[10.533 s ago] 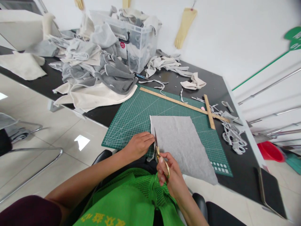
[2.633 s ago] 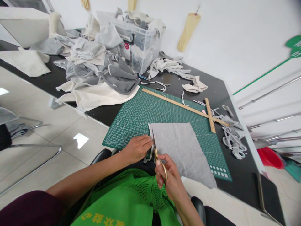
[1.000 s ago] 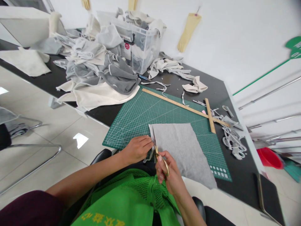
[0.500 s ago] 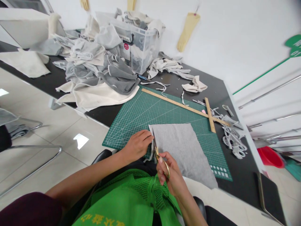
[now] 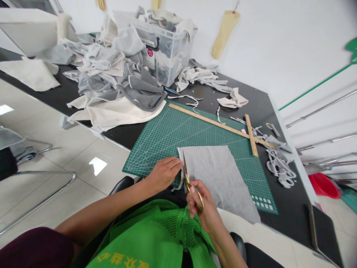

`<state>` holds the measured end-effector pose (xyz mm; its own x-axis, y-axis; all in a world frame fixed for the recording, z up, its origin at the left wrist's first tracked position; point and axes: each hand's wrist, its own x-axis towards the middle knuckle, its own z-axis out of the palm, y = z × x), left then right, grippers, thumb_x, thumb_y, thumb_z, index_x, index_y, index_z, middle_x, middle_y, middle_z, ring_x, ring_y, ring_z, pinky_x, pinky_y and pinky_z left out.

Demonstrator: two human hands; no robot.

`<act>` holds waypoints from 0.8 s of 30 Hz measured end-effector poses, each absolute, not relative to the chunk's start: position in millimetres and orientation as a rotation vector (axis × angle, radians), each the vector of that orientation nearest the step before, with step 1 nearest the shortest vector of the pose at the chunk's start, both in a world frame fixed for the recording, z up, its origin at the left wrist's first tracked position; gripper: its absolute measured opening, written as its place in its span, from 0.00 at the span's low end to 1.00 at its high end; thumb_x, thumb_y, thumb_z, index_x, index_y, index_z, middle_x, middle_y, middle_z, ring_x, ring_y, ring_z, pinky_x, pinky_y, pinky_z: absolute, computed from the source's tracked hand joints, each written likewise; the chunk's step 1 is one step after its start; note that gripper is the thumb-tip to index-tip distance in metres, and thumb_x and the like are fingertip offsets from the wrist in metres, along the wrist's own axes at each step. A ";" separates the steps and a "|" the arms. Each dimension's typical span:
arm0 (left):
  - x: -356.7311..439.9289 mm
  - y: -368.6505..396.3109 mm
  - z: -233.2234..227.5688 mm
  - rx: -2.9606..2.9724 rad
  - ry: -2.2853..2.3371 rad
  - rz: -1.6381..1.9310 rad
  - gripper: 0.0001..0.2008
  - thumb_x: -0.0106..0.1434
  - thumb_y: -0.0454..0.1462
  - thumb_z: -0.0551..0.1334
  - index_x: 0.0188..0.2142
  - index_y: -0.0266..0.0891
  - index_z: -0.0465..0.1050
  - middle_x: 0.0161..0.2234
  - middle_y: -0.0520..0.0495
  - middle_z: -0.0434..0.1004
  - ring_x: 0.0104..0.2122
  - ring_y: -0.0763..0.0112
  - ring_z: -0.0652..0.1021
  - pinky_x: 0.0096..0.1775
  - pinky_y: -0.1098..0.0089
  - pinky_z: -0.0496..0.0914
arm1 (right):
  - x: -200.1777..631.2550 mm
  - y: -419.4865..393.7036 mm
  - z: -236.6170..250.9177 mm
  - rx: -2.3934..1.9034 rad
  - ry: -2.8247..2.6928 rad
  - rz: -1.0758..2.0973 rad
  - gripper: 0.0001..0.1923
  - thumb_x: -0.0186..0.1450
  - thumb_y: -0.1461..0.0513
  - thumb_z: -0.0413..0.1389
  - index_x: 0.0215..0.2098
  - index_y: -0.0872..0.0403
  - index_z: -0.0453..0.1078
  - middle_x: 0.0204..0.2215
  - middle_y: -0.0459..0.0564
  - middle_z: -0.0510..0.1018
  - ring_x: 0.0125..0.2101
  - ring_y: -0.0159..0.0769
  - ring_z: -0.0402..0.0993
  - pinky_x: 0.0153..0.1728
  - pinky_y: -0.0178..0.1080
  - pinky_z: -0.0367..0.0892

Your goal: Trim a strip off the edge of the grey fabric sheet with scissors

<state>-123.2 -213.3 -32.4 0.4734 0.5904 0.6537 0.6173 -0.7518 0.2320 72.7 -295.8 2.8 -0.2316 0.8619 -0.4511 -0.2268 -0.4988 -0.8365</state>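
A piece of grey fabric (image 5: 217,175) lies over the near part of the green cutting mat (image 5: 156,141). Along its left edge a narrow strip (image 5: 178,183) hangs partly cut away. My left hand (image 5: 165,172) pinches that strip close beside the cut. Gold-handled scissors (image 5: 187,179) are in my right hand (image 5: 203,204), fingers through the loops. Their blades point away from me along the fabric's left edge, and the upper blade lies on top of the cloth.
Wooden rulers (image 5: 206,120) cross on the mat. Fabric scraps (image 5: 279,165) lie at the right, near a phone-like dark object (image 5: 325,230). A cloth heap (image 5: 111,78) and a clear plastic box (image 5: 167,56) stand at the back left. A blue pen-like tool (image 5: 170,90) lies by the box.
The scissors' blades have parted, with the tip showing farther up the fabric's edge. My left hand stays on the strip. The whole view has shifted slightly.
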 end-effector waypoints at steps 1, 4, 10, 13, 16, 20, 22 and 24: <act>-123.2 -213.3 -32.5 -2.664 -1.095 -1.160 0.15 0.66 0.25 0.55 0.48 0.35 0.75 0.44 0.42 0.83 0.46 0.60 0.82 0.51 0.59 0.80 | 72.6 -295.8 3.3 -1.252 -0.826 1.825 0.25 0.65 0.43 0.65 0.44 0.51 0.63 0.20 0.35 0.64 0.15 0.23 0.55 0.15 0.26 0.57; -123.0 -213.0 -33.7 -2.672 -1.097 -1.153 0.15 0.66 0.25 0.55 0.47 0.34 0.75 0.44 0.41 0.83 0.46 0.60 0.82 0.50 0.59 0.80 | 72.1 -296.3 5.2 -1.264 -0.812 1.814 0.26 0.64 0.43 0.65 0.44 0.51 0.64 0.19 0.35 0.63 0.15 0.22 0.54 0.14 0.26 0.56; -124.0 -213.0 -36.1 -2.688 -1.075 -1.152 0.15 0.66 0.25 0.55 0.49 0.33 0.75 0.45 0.40 0.83 0.47 0.59 0.82 0.52 0.58 0.80 | 72.3 -299.3 7.2 -1.265 -0.853 1.805 0.25 0.65 0.43 0.65 0.45 0.51 0.64 0.20 0.35 0.62 0.14 0.21 0.53 0.13 0.25 0.55; -124.5 -213.2 -34.7 -2.714 -1.085 -1.131 0.15 0.65 0.25 0.55 0.48 0.33 0.75 0.46 0.40 0.83 0.47 0.59 0.82 0.52 0.58 0.80 | 73.3 -301.2 6.8 -1.249 -0.883 1.806 0.25 0.66 0.44 0.65 0.45 0.51 0.64 0.20 0.34 0.61 0.14 0.21 0.52 0.13 0.25 0.55; -124.4 -212.9 -33.2 -2.722 -1.090 -1.122 0.16 0.65 0.25 0.55 0.48 0.34 0.75 0.46 0.40 0.83 0.48 0.59 0.82 0.53 0.58 0.79 | 74.2 -303.4 6.7 -1.251 -0.913 1.812 0.24 0.66 0.45 0.66 0.46 0.51 0.64 0.19 0.33 0.60 0.14 0.21 0.51 0.12 0.24 0.56; -123.8 -212.5 -33.3 -2.701 -1.088 -1.122 0.16 0.64 0.24 0.55 0.47 0.34 0.75 0.45 0.42 0.83 0.47 0.60 0.82 0.52 0.59 0.79 | 75.2 -305.6 6.2 -1.268 -0.956 1.791 0.23 0.66 0.46 0.65 0.47 0.51 0.65 0.19 0.33 0.60 0.13 0.21 0.54 0.13 0.24 0.58; -123.8 -212.6 -33.7 -2.706 -1.085 -1.117 0.15 0.64 0.25 0.55 0.47 0.34 0.75 0.45 0.42 0.83 0.47 0.60 0.82 0.53 0.59 0.79 | 75.8 -305.0 5.5 -1.267 -0.952 1.791 0.24 0.66 0.46 0.65 0.47 0.52 0.65 0.19 0.33 0.61 0.13 0.21 0.54 0.13 0.25 0.58; -124.1 -212.9 -33.6 -2.716 -1.076 -1.116 0.15 0.65 0.25 0.55 0.47 0.33 0.75 0.45 0.41 0.83 0.47 0.60 0.82 0.53 0.59 0.79 | 76.4 -302.5 4.9 -1.256 -0.931 1.806 0.24 0.66 0.45 0.65 0.46 0.51 0.65 0.19 0.34 0.62 0.13 0.21 0.54 0.12 0.25 0.58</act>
<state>-124.1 -212.9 -33.6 0.5086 0.5925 0.6247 0.6029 -0.7631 0.2329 76.4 -302.5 4.9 -0.2516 0.8714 -0.4211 -0.1630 -0.4670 -0.8691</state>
